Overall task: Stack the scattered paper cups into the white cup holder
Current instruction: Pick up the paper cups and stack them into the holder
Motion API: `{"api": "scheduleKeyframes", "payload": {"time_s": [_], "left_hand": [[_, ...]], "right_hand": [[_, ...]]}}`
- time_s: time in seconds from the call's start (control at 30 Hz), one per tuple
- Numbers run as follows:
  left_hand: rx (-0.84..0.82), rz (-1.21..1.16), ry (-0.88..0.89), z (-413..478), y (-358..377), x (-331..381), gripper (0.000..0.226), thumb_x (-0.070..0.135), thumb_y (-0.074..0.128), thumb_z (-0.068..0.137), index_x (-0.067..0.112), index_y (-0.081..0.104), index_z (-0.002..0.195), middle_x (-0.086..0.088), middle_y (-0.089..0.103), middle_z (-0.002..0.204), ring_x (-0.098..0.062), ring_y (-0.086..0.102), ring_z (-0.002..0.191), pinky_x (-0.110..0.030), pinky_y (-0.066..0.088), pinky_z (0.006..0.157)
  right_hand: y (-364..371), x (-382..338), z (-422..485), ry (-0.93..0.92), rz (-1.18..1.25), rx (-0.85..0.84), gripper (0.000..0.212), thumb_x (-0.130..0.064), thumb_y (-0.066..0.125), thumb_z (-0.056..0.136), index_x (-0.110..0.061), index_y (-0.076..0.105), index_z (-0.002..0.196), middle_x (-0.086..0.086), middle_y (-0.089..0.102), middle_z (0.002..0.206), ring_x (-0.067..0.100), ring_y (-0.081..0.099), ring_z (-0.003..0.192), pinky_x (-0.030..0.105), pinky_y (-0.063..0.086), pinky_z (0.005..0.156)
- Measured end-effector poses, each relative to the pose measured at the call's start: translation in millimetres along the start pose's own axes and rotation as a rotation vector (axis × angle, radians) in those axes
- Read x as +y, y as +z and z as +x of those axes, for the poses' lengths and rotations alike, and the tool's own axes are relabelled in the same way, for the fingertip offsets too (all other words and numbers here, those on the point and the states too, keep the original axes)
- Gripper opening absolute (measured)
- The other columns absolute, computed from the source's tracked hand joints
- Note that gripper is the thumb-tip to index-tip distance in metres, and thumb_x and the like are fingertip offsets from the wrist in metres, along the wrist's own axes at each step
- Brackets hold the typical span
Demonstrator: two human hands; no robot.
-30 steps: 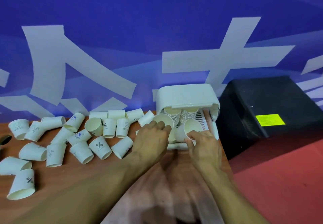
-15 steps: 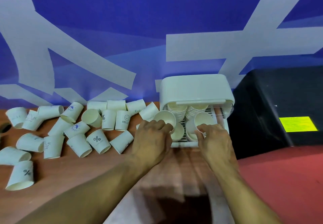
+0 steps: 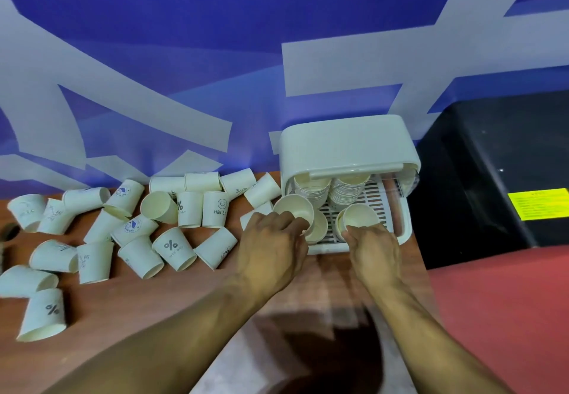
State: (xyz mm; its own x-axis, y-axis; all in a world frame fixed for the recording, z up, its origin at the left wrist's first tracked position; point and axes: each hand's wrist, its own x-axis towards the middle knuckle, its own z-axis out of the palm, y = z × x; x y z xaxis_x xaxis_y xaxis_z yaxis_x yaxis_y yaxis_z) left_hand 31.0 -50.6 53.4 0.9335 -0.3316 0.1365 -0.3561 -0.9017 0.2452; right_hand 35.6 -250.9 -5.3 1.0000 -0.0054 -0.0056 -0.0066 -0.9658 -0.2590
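Partway at best, I judge; my left hand (image 3: 274,239) curls round one paper cup (image 3: 292,207), my right hand (image 3: 374,249) pinches a second cup (image 3: 358,216) at the rim; both cups are mouth-up at the open front of the white cup holder (image 3: 345,144), just beyond my fingers; two stacks (image 3: 311,190) sit inside, behind both hands; many scattered cups (image 3: 172,247) lie on the counter (image 3: 154,316), left of my left hand; most left to do.

Single head-worn view, close above tabletop (image 3: 123,316), looking forward-down toward blue wall (image 3: 277,24) at 12 o'clock.
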Motion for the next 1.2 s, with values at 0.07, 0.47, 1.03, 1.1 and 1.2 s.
{"api": "scheduleKeyframes", "payload": {"time_s": [0.07,0.47,1.03,1.1,1.2], "left_hand": [[-0.007,-0.001,-0.013,-0.9,2.8,0.1,0.016,0.027,0.059,0.081,0.025,0.067,0.094,0.005,0.062,0.079,-0.023,0.059,0.071,-0.040,0.044,0.066],[-0.049,0.017,-0.010,7.6,19.0,5.8,0.016,0.027,0.059,0.082,0.025,0.068,0.094,0.005,0.063,0.079,-0.023,0.059,0.070,-0.037,0.042,0.064],[-0.299,0.119,0.112,26.3,57.5,-7.3,0.017,0.023,0.061,0.090,0.028,0.074,0.101,0.002,0.072,0.094,-0.025,0.067,0.081,-0.033,0.045,0.069],[-0.335,0.158,0.140,32.7,60.9,-7.4,0.023,0.022,0.052,0.095,0.028,0.070,0.107,0.002,0.069,0.099,-0.025,0.066,0.089,-0.030,0.040,0.072],[-0.379,0.201,0.150,39.1,63.6,-2.4,0.027,0.028,0.043,0.101,0.028,0.068,0.109,0.002,0.067,0.102,-0.024,0.063,0.095,-0.030,0.026,0.072]], "right_hand": [[8.9,2.4,2.2,0.009,-0.006,-0.032,0.013,-0.021,0.070,0.084,-0.013,0.071,0.074,0.015,0.062,0.060,0.036,0.058,0.063,0.032,0.035,0.055],[16.4,-6.5,14.3,0.176,0.137,-0.244,0.030,-0.039,0.050,0.097,-0.022,0.074,0.100,0.014,0.063,0.094,0.032,0.059,0.090,0.034,0.044,0.082],[13.6,-7.7,18.1,0.158,0.175,-0.261,0.032,-0.034,0.045,0.099,-0.018,0.071,0.093,0.013,0.066,0.087,0.029,0.056,0.094,0.036,0.044,0.079],[11.9,-7.6,18.8,0.156,0.173,-0.274,0.031,-0.033,0.045,0.099,-0.018,0.072,0.095,0.014,0.064,0.090,0.030,0.056,0.092,0.036,0.044,0.080],[11.9,-6.7,21.2,0.170,0.175,-0.288,0.029,-0.035,0.048,0.098,-0.021,0.072,0.098,0.013,0.061,0.093,0.030,0.056,0.091,0.036,0.044,0.082]]}}
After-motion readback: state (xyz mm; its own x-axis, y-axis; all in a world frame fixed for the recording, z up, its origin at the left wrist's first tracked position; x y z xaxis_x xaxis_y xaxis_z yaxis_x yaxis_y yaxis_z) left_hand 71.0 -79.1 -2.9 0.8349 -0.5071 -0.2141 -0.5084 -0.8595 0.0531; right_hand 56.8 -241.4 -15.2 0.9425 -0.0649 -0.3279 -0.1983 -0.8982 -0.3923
